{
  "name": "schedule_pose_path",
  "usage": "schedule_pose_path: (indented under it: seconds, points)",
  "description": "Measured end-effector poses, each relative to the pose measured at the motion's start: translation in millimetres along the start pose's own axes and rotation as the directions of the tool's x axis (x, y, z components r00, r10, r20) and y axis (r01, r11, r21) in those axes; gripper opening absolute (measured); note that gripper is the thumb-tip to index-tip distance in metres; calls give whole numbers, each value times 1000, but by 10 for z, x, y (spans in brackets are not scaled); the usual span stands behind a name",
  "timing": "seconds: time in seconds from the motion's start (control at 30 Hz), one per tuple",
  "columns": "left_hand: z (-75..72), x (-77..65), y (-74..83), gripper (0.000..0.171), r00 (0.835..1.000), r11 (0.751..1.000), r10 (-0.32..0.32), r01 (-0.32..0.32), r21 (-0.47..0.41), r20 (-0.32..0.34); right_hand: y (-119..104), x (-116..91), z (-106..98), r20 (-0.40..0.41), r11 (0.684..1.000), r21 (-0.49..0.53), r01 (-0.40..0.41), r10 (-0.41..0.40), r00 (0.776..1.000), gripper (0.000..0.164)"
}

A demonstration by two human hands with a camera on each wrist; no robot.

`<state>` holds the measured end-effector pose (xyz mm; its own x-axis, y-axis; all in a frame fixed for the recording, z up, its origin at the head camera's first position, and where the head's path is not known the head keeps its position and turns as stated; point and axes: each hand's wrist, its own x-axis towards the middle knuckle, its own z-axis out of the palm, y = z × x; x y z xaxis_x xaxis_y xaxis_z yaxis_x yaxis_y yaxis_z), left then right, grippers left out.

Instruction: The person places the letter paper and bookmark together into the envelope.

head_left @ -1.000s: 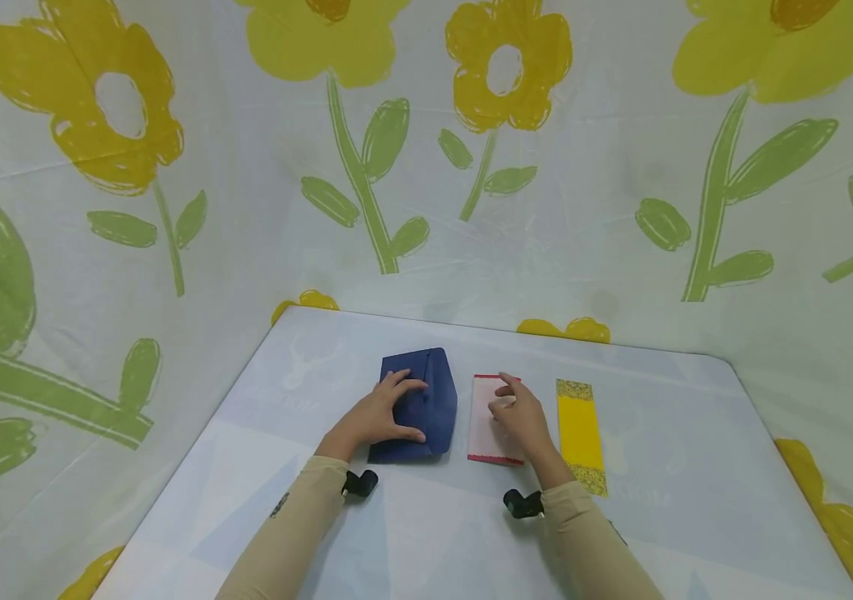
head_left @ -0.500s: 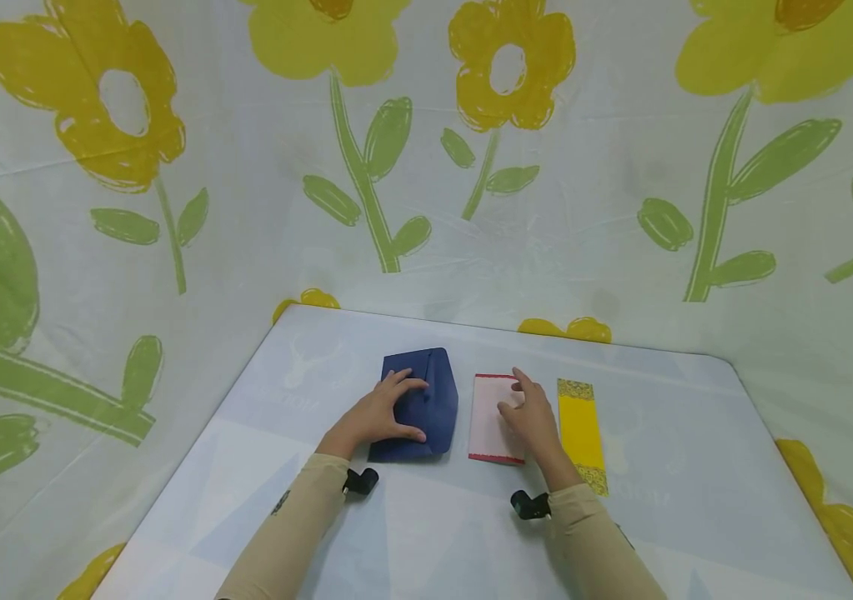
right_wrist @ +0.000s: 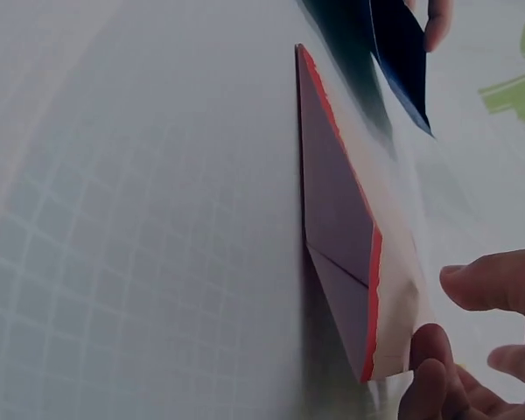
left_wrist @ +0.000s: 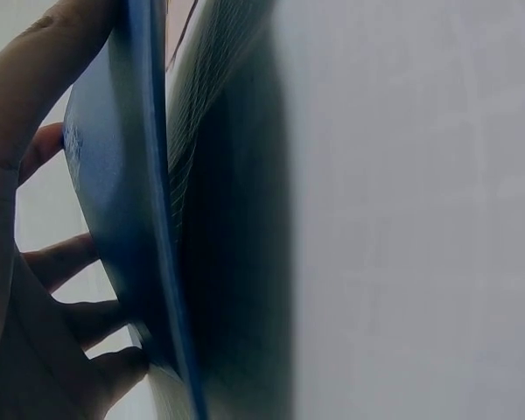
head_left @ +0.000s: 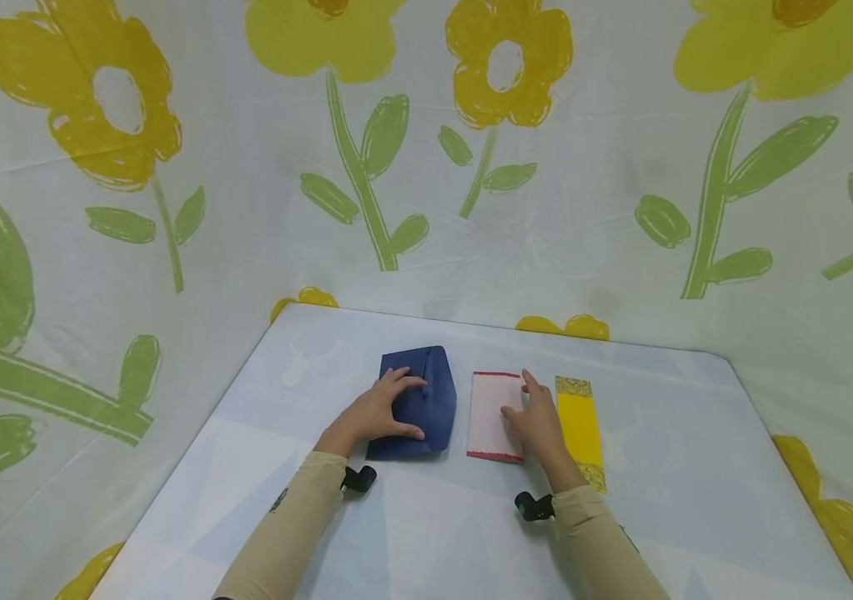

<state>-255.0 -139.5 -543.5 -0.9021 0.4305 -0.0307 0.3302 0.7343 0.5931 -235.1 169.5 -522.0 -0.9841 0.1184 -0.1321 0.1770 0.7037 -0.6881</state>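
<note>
A dark blue envelope [head_left: 437,400] lies on the table with its flap pointing right. My left hand [head_left: 381,410] rests on it, fingers and thumb spread over its surface; in the left wrist view, the edge of the envelope [left_wrist: 127,175] stands up from the tabletop. To the right lies a folded pale pink card [head_left: 492,412] with red edges at top and bottom. My right hand [head_left: 542,421] is at the card's right edge, thumb apart from the index finger. From the right wrist, the card [right_wrist: 341,192] shows its layers parted, with fingertips [right_wrist: 429,346] right at one corner.
A yellow strip [head_left: 579,429] with glittery gold ends lies right of the card, close beside my right hand and partly behind the wrist. The pale table [head_left: 666,517] is bounded at the back by a hanging flowered cloth [head_left: 584,217].
My right hand has shifted right, from over the middle of the pink card to its right edge, its fingers less curled. The left hand stays on the envelope.
</note>
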Motion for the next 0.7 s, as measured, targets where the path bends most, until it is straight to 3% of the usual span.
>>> schedule_pose_path:
  seconds: [0.7]
  points:
    - [-8,-3,2,91,1000,1000,6,-6,-4,-5,80,-30,44,34,995,-40,-86,87,996,94]
